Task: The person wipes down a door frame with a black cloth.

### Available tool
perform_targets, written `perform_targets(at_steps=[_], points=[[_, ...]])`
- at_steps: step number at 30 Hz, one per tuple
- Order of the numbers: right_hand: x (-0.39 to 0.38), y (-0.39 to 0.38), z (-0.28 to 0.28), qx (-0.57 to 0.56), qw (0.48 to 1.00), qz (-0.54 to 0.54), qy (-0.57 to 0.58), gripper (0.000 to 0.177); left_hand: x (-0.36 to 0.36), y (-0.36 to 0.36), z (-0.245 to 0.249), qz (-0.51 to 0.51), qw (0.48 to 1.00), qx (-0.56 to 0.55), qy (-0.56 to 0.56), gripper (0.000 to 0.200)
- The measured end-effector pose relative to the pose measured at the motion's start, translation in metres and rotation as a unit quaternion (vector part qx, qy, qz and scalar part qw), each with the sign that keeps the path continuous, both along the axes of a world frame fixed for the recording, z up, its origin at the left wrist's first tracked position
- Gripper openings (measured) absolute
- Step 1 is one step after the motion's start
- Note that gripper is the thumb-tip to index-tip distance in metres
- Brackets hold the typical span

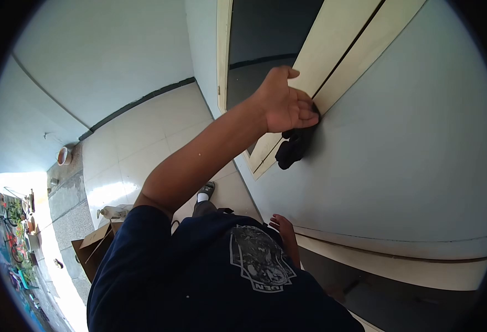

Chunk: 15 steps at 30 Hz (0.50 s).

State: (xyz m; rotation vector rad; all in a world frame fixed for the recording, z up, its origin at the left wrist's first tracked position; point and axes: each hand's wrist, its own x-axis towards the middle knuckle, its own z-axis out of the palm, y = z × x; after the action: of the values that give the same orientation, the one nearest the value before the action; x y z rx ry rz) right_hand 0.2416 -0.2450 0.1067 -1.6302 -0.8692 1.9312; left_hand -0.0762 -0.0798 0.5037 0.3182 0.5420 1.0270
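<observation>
My left hand (pixel 292 105) reaches across to the right, at the cream door frame (pixel 340 52). Its palm faces me, the thumb stands apart and the fingers are loosely bent. Right behind the fingertips is a black object (pixel 291 152) with rounded lobes, partly hidden by the hand; I cannot tell what it is. It sits at the frame's edge against the pale panel (pixel 398 149). Lower down, close to my dark printed shirt (pixel 260 257), my right hand (pixel 283 226) hangs with nothing seen in it and its fingers partly apart.
A dark glass pane (pixel 265 39) is set beside the frame. A cardboard box (pixel 94 243) and a pump bottle (pixel 111 213) stand at my left. My foot in a dark sandal (pixel 206 191) rests on the tiles (pixel 138 149). A pot (pixel 64 156) stands by the far wall.
</observation>
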Motion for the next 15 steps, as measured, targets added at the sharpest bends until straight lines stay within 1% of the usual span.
perform_targets(at_steps=[1, 2, 4, 5, 6, 7, 11, 13, 14, 15], points=[[0.000, 0.000, -0.003, 0.002, 1.000, -0.002, 0.002, 0.043, -0.002, -0.001, 0.022, 0.001, 0.999, 0.048, -0.014, 0.085], [-0.001, 0.002, -0.006, 0.008, 1.000, 0.001, 0.006, 0.043, -0.004, -0.002, 0.046, -0.002, 0.999, 0.051, -0.013, 0.085], [-0.001, 0.007, -0.009, 0.021, 1.000, 0.006, 0.009, 0.043, -0.007, -0.003, 0.083, 0.010, 0.990, 0.137, 0.025, 0.086], [-0.002, 0.009, -0.010, -0.001, 1.000, 0.003, 0.006, 0.043, -0.007, -0.003, 0.087, 0.010, 0.989, 0.143, 0.026, 0.086], [-0.002, 0.013, -0.010, -0.023, 1.000, 0.001, 0.004, 0.044, -0.007, -0.005, 0.091, -0.001, 0.990, 0.134, 0.049, 0.086], [-0.002, 0.017, -0.010, -0.018, 1.000, 0.001, 0.006, 0.044, -0.006, -0.006, 0.094, -0.012, 0.990, 0.122, 0.075, 0.086], [-0.003, 0.025, -0.014, -0.032, 0.999, 0.011, -0.010, 0.043, 0.017, -0.015, 0.061, 0.004, 0.984, 0.137, 0.113, 0.088], [-0.006, 0.034, -0.009, -0.026, 1.000, 0.009, -0.004, 0.043, 0.022, -0.004, 0.039, -0.012, 0.986, 0.088, 0.139, 0.089], [-0.007, 0.037, -0.008, -0.025, 1.000, 0.010, -0.004, 0.043, 0.016, 0.002, 0.031, -0.018, 0.991, 0.083, 0.100, 0.090], [-0.009, 0.038, -0.008, -0.024, 1.000, 0.011, -0.006, 0.043, 0.012, 0.005, 0.030, -0.019, 0.991, 0.083, 0.102, 0.090]])
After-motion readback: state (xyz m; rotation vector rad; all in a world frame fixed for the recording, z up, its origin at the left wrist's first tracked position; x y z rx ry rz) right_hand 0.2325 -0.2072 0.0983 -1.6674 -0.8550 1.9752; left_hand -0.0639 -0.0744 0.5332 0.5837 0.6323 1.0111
